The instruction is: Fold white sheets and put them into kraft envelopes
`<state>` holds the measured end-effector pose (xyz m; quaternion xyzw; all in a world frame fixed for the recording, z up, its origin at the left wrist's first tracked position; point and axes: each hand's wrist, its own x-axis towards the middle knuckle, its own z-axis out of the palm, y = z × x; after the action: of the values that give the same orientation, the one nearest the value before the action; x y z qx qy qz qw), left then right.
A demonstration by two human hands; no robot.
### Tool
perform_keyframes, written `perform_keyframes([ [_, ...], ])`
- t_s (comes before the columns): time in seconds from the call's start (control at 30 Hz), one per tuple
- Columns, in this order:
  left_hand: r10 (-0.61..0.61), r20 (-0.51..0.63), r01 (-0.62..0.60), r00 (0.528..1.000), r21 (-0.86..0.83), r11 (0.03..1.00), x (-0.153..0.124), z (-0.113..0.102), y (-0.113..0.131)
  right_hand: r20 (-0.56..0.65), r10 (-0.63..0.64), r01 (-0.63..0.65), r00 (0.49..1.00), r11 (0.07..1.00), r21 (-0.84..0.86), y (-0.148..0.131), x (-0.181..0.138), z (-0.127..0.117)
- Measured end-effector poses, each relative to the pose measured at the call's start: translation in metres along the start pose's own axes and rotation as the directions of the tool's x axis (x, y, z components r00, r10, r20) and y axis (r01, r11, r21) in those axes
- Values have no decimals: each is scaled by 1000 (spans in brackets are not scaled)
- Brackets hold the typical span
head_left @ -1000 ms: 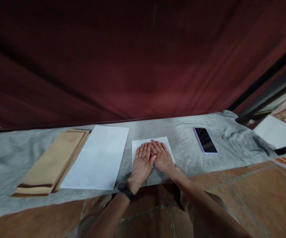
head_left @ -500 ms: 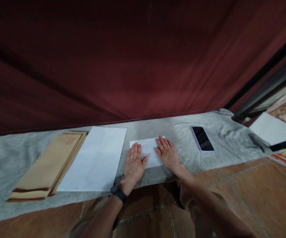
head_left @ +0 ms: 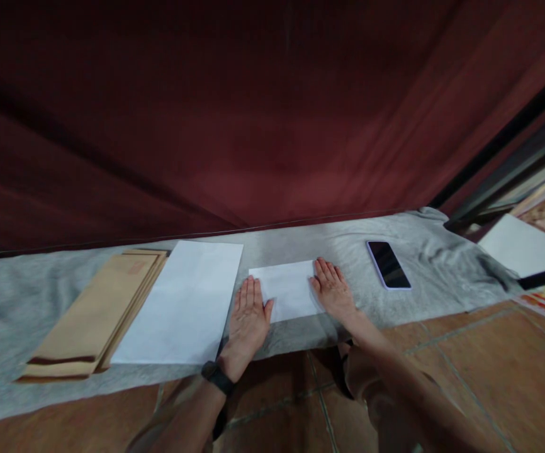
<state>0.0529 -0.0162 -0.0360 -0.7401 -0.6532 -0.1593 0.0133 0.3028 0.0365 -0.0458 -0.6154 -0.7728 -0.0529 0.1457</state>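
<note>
Fingers of the left hand and right hand lie straight and flat, gripping nothing, at opposite ends of the small white paper on the gray cloth. Uneven outward pressure could skew the paper; soft cloth beneath could permit creasing.

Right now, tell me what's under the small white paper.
Gray cloth shows around the small white paper, where the left hand and right hand rest at its sides; anything directly beneath is covered from view.

Purple-edged phone on grey cloth, dark red fabric behind.
</note>
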Motion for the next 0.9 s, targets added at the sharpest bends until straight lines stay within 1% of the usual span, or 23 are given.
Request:
perform_keyframes([
  [0.17,-37,-24,37,999,-9,999,-2,-5,1,-3,66,-66,998,997,-31,7,3,-7],
  [0.23,-2,-25,1,1000,-26,1000,-3,-9,7,-13,74,-74,997,997,-28,3,4,-10],
  [0.3,75,-10,-76,997,-48,996,-4,-11,16,-14,24,-24,1000,1000,7,-8,4,-12],
  [0.4,174,25,-171,985,-78,982,-6,-10,31,19,-128,126,992,987,97,-30,-1,-13],
  [0.47,193,40,-189,980,-82,979,-8,-8,37,41,-215,207,976,968,141,-44,-6,-12],
  [0.53,191,51,-188,980,-71,980,-9,-5,38,49,-255,245,966,956,159,-51,-10,-11],
  [0.63,182,67,-178,981,-54,982,-10,-4,35,46,-241,232,970,961,149,-49,-11,-10],
  [0.77,153,69,-150,986,-44,988,-11,-5,28,53,-174,168,983,981,98,-35,-9,-9],
  [0.9,133,55,-131,990,-51,990,-14,-6,23,80,-144,139,986,988,67,-23,-8,-8],
])
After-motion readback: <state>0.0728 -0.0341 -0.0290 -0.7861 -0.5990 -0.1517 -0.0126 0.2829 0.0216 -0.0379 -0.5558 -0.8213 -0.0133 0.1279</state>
